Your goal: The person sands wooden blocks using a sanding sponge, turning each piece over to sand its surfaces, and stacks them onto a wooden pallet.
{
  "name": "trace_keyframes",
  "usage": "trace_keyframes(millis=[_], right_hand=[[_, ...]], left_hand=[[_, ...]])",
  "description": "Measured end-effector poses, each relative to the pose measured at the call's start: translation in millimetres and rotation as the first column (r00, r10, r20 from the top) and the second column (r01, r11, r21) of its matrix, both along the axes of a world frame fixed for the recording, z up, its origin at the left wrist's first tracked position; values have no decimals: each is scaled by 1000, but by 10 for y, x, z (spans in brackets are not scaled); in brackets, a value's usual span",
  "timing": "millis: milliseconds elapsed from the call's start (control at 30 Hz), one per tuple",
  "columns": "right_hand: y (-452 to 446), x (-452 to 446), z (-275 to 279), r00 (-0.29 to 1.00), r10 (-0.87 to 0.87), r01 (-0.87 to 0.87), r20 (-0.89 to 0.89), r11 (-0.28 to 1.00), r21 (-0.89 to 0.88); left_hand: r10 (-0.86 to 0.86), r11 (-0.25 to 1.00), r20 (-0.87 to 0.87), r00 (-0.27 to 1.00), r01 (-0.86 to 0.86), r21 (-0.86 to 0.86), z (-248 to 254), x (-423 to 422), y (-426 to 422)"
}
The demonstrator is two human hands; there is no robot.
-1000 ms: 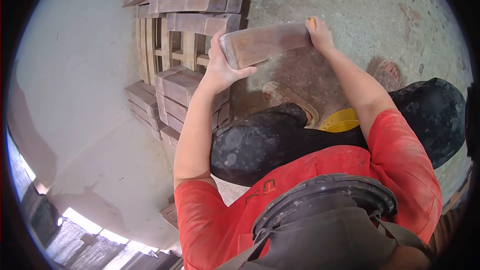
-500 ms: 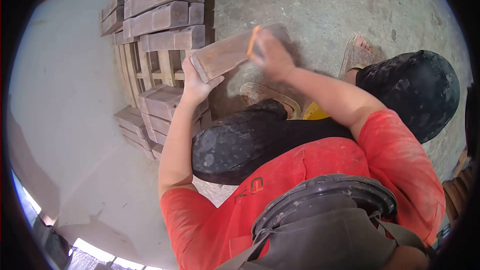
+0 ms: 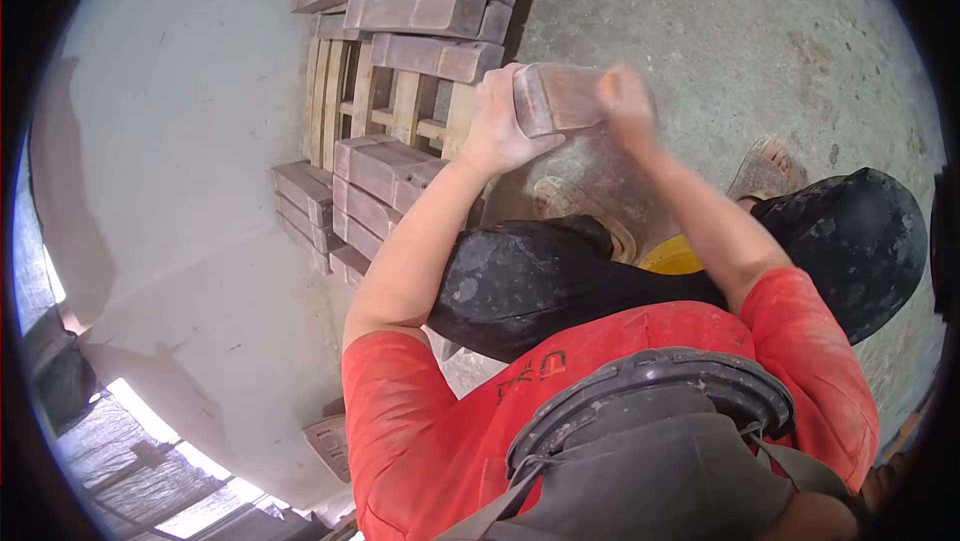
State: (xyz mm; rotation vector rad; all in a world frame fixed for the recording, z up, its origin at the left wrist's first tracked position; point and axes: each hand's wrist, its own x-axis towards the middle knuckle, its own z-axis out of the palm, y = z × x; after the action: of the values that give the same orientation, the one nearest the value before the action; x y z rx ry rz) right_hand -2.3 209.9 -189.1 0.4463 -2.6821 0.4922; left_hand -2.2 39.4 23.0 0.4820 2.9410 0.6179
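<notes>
A long brown block [image 3: 565, 99] with dusty, worn-looking faces is held up in front of my knees, its near end towards my left side. My left hand [image 3: 495, 129] is closed around that end, the thumb along the lower edge. At the block's other end is my right hand [image 3: 630, 113], blurred by motion and closed on an orange-edged pad [image 3: 608, 83]. Only a bit of orange shows by the fingers, against the block's surface. What kind of pad it is I cannot make out.
Similar blocks are stacked on a wooden pallet [image 3: 408, 101]: an upper stack [image 3: 415, 13] and a lower stack [image 3: 375, 181]. A pale wall [image 3: 190, 141] runs along the left. Something yellow [image 3: 672, 256] lies between my legs, near my sandalled feet on the concrete floor [image 3: 700, 21].
The view has swung, so the stacks and pallet appear further right. The block now points more away from me and looks shorter. My right hand has shifted along it with the pad.
</notes>
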Motion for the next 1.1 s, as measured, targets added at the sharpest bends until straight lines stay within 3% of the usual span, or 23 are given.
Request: trace_keyframes(millis=[33,67,133,233,300,333,400,467,500,567,600,667,800,867,967,1000,1033,1100], right_hand=[[-99,37,570,996,83,-69,17,918,-391],[-128,-4,1192,986,169,-116,1,684,-720],[-121,-55,1633,946,305,-296,-112,664,-687],[-114,21,1700,926,350,-369,-144,749,-550],[-67,173,1737,895,437,-411,-88,736,-538],[-50,187,1743,878,475,-429,-59,728,-535],[-19,132,1748,857,515,-439,-7,724,-532],[-62,-103,1778,844,524,-507,-112,712,-486],[-56,-93,1740,844,526,-504,-105,711,-490],[-41,-56,1619,828,531,-531,-181,636,-560],[10,-41,1404,826,531,-536,-190,634,-558],[124,38,887,859,510,-398,-53,597,-696],[109,52,1099,909,409,-266,81,718,-643],[-114,-48,1535,827,543,-517,-146,632,-578],[-72,-156,1199,845,533,-432,-46,628,-648],[55,-254,825,868,458,-497,-194,812,-306],[20,-242,810,872,447,-489,-201,817,-306],[60,-184,809,973,223,-200,66,948,-249]], left_hand=[[-55,997,-61,997,52,-50,17,-16,30],[-93,996,-124,988,93,-9,3,-43,28],[-95,993,-167,981,105,52,-131,-105,-49],[-56,987,-196,979,85,139,-201,-137,-140],[124,972,-58,991,-109,210,-184,-167,-198],[127,971,-60,990,-111,214,-161,-181,-209],[-3,985,-154,988,30,171,-159,-177,-185],[-81,990,-145,986,96,99,-211,-148,-192],[-79,991,-137,987,93,100,-220,-162,-209],[-25,997,40,999,22,69,-197,-198,-267],[-25,998,32,999,22,65,-166,-205,-290],[46,994,-2,999,-45,101,-121,-106,-324],[60,982,96,994,-75,170,-202,-128,-354],[127,984,153,980,-144,108,-203,-141,-346],[219,962,174,960,-242,125,-75,-60,-268],[260,919,257,931,-320,228,-91,-64,-265],[251,924,251,935,-308,227,-130,-57,-302],[381,866,274,883,-445,227,-252,-139,-288]])
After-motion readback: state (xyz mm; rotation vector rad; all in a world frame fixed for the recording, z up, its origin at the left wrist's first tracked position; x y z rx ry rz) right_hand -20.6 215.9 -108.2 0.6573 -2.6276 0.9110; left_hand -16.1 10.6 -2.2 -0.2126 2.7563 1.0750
